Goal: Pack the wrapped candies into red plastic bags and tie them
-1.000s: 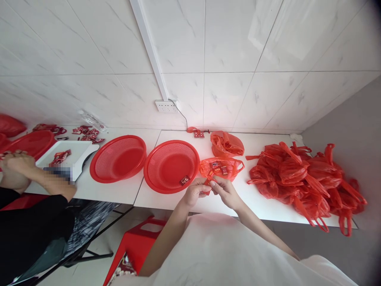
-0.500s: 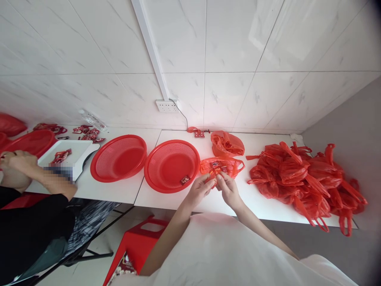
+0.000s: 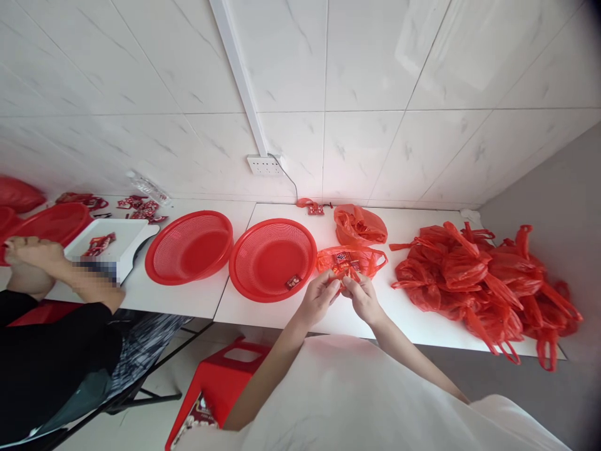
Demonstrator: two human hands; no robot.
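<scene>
In front of me on the white table lies a red plastic bag [image 3: 373, 262] with several small red packets [image 3: 344, 258] showing in its mouth. My left hand [image 3: 319, 297] and my right hand [image 3: 361, 298] meet at the bag's near edge. Both are closed, thumbs and fingers pinching the thin red plastic; the fingertips partly hide what lies between them. To the left stands a red perforated basket [image 3: 267, 260] with one small packet [image 3: 293, 282] on its bottom.
A heap of red plastic bags [image 3: 469, 275] covers the right side; another red bag [image 3: 359, 224] sits behind mine. A second red basket [image 3: 190, 247] is further left, beside a white scale [image 3: 136, 235]. A co-worker's hands [image 3: 35, 254] are at far left. A red stool [image 3: 220, 376] stands below.
My hands stay at the bag's near edge, with the fingers shifting slightly on the plastic. The whole view has moved a little; the baskets and the heap lie as before.
</scene>
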